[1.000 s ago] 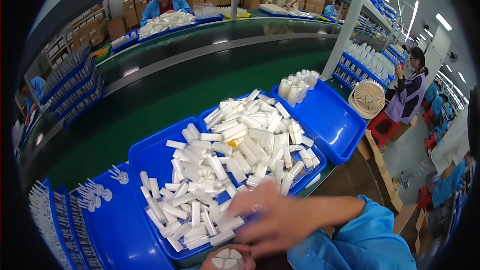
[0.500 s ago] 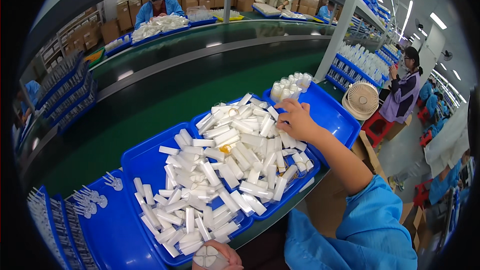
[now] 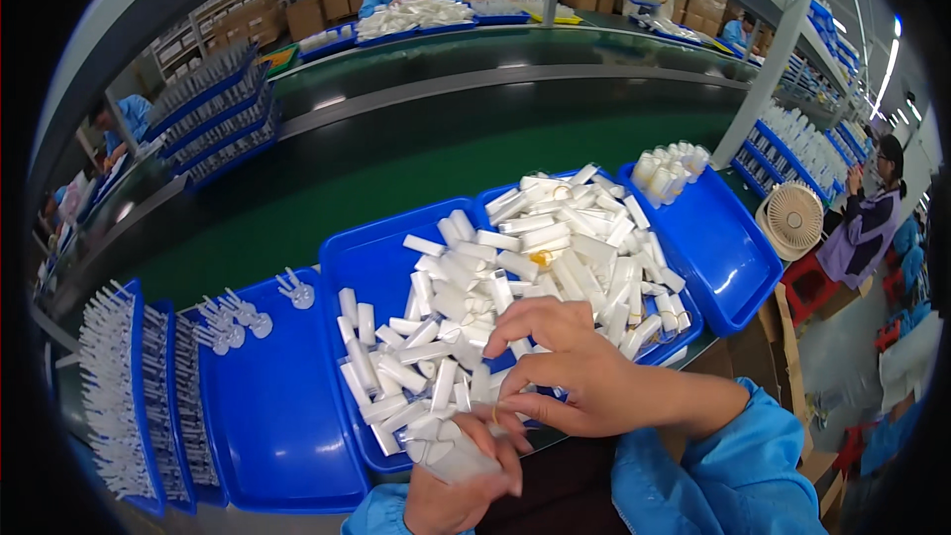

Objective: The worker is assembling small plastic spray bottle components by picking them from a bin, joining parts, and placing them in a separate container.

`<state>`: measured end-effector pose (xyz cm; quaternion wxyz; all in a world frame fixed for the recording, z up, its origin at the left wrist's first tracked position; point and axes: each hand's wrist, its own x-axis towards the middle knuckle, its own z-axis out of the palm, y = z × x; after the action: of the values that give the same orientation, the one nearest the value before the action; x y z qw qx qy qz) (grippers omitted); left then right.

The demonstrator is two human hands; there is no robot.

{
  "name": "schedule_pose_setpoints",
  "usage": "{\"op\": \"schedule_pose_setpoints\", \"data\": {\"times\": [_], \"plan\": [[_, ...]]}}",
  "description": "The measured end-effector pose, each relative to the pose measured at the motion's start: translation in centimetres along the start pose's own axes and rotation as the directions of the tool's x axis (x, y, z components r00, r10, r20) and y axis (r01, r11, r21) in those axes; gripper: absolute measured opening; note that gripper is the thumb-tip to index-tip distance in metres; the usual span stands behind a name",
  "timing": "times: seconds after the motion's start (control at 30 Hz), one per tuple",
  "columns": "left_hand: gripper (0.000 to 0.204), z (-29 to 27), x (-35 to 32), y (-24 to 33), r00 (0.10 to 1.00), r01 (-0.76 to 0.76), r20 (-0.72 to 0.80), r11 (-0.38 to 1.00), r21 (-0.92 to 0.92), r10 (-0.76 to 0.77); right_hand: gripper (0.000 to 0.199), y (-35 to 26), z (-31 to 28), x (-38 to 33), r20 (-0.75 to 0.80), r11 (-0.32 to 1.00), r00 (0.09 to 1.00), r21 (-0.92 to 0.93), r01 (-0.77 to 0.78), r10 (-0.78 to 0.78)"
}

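Note:
My left hand (image 3: 459,495), near the front edge, is closed around a round bundle of white pieces in clear film (image 3: 446,451). Over the bundle's end, my right hand (image 3: 575,367) has its thumb and forefinger pinched on a thin yellowish strand, which looks like a rubber band (image 3: 495,414); motion blurs it. Beyond both hands, white rectangular pieces in clear film (image 3: 426,352) lie heaped across two blue trays, the left tray (image 3: 342,258) and the one beside it (image 3: 490,200). An orange-yellow bit (image 3: 541,258) shows among them.
Several bundled white pieces (image 3: 669,170) stand in a blue tray (image 3: 728,272) at right. A left tray (image 3: 282,416) holds clear stemmed parts (image 3: 233,317), beside filled racks (image 3: 119,396). Behind runs a green conveyor (image 3: 416,163). A round fan (image 3: 792,218) stands right; co-workers sit beyond.
My right hand has come back from the far right tray to the bundle in my left hand. The left hand has risen further into view. The whole view has shifted rightward in the picture.

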<state>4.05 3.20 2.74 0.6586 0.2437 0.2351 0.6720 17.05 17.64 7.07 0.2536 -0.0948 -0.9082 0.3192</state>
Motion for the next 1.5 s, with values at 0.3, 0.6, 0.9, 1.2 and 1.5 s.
{"op": "schedule_pose_setpoints", "data": {"times": [0.3, 0.6, 0.9, 1.2, 1.5], "plan": [[0.101, -2.5, -1.5, 0.4, 0.973, -0.228, 0.076, 0.841, 0.491, 0.219, 0.032, 2.1, -0.6, -0.4, 0.082, -0.475, 0.995, 0.874, -0.098, -0.056], [0.11, -2.4, -1.0, 1.5, 0.969, -0.079, -0.214, 0.976, 0.203, 0.123, 0.028, -2.1, 3.4, -2.0, 0.394, 0.406, 0.722, 0.898, -0.17, -0.569], [0.105, -0.3, -1.0, -0.3, 0.824, -0.13, 0.06, 0.085, 0.988, 0.563, 0.052, -0.8, 1.8, -0.1, 0.432, 0.721, 0.902, 0.632, -0.285, -0.021], [0.109, 2.2, -2.1, 1.6, 0.968, -0.247, 0.248, -0.058, 0.967, 0.021, 0.038, -2.3, -0.4, -3.5, 0.306, 0.952, 0.93, 0.163, -0.26, 0.202], [0.057, -5.1, -4.4, 11.1, 0.89, 0.127, 0.11, -0.471, 0.873, 0.443, 0.036, 14.7, -21.0, -7.0, -0.84, 0.48, 0.526, -0.409, -0.776, 0.134]]}}
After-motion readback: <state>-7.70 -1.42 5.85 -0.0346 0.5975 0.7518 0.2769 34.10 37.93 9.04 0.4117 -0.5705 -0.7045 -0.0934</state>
